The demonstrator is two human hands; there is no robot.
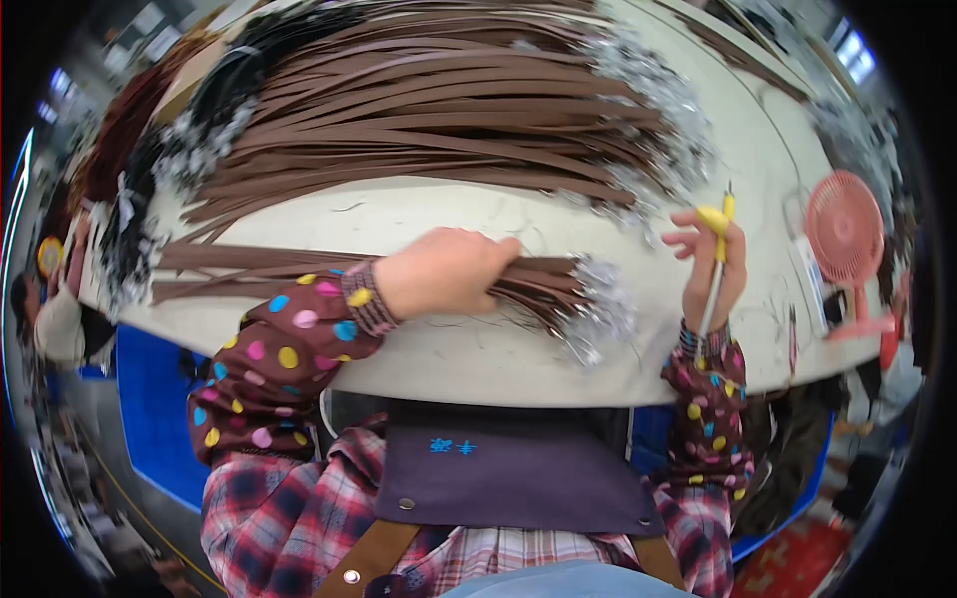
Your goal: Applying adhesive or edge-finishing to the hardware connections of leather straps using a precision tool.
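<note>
A pale worktable (419, 214) on blue panels (150, 399) carries a pink desk fan (845, 231); bright windows (855, 55) glow behind.

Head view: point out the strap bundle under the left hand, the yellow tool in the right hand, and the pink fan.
strap bundle (543, 282), head view, brown straps right of the hand
yellow tool (712, 219), head view, yellow top
pink fan (843, 227), head view, round grille

Left hand (446, 272) lies palm down, fingers curled shut, forearm reaching across; right hand (714, 261) is raised upright, grip closed.
</note>
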